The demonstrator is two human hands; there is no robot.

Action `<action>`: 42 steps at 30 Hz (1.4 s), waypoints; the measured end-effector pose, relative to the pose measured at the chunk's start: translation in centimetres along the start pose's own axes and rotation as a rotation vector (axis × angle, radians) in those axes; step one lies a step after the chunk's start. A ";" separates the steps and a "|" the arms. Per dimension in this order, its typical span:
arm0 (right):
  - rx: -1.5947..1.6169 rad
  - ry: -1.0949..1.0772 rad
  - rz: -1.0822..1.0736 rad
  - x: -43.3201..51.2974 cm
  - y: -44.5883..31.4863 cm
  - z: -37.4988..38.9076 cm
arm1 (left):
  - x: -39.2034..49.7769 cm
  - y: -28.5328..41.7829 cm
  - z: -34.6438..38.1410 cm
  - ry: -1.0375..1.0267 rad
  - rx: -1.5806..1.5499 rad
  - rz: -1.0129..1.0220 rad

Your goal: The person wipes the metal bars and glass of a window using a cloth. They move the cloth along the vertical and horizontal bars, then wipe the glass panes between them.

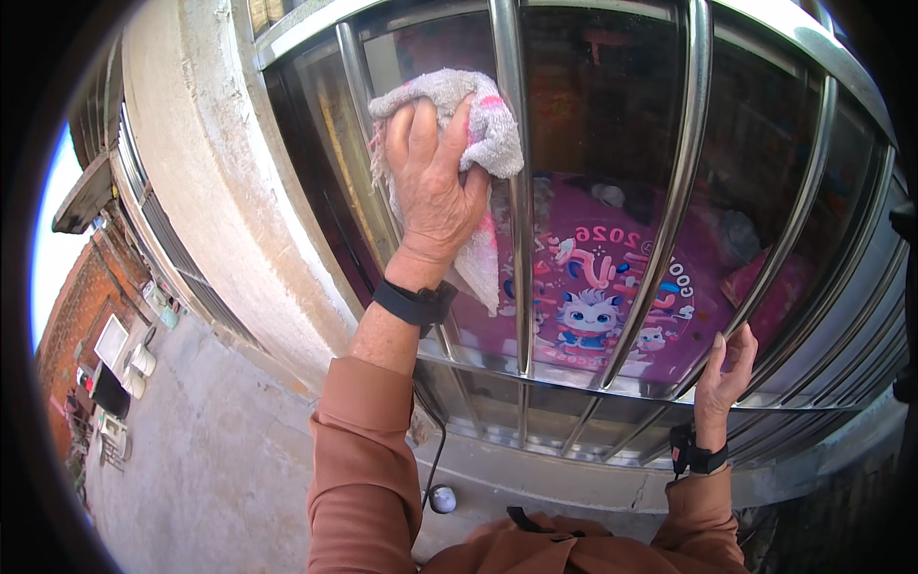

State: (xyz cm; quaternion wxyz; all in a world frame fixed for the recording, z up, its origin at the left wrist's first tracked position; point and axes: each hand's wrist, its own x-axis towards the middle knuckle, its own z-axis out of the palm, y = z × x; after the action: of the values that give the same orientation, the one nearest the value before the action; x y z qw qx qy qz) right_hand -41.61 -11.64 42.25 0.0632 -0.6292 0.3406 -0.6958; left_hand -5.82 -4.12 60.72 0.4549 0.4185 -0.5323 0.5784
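My left hand [437,183] is raised with its fingers spread over a bunched terry cloth [498,147], pale with pink patches, and presses it up at a barred window. One corner of the cloth hangs below my wrist. Upright steel bars [510,93] run past the cloth, in front of dark window glass [602,93]. Lower down on the right, my right hand [726,373] has its thumb and fingers around another steel bar [778,262]. Behind the glass shows a purple printed panel [531,287] with a cartoon figure and writing.
A steel cross rail [559,379] joins the bars near the bottom. Left of the window stands a pale plastered wall edge [237,186]. A black cable [435,459] hangs down near a small white-topped object [442,499]. Buckets [140,362] stand farther off on the concrete ground [208,445].
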 end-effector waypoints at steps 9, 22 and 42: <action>-0.041 -0.041 -0.016 -0.2 0.4 -0.3 | -15.5 5.3 -2.7 -0.229 -0.036 -0.227; 0.003 -0.014 -0.013 -0.1 0.1 0.0 | -2.2 0.4 -0.6 -0.061 -0.051 -0.066; 0.033 -0.005 0.068 -0.4 1.3 0.0 | -17.2 6.6 -2.4 -0.254 -0.061 -0.372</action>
State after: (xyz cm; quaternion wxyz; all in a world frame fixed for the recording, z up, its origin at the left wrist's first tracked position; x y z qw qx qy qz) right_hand -41.94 -12.43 41.19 0.0982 -0.6180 0.3500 -0.6971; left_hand -8.20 -3.26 42.30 0.4955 0.5648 -0.5164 0.4108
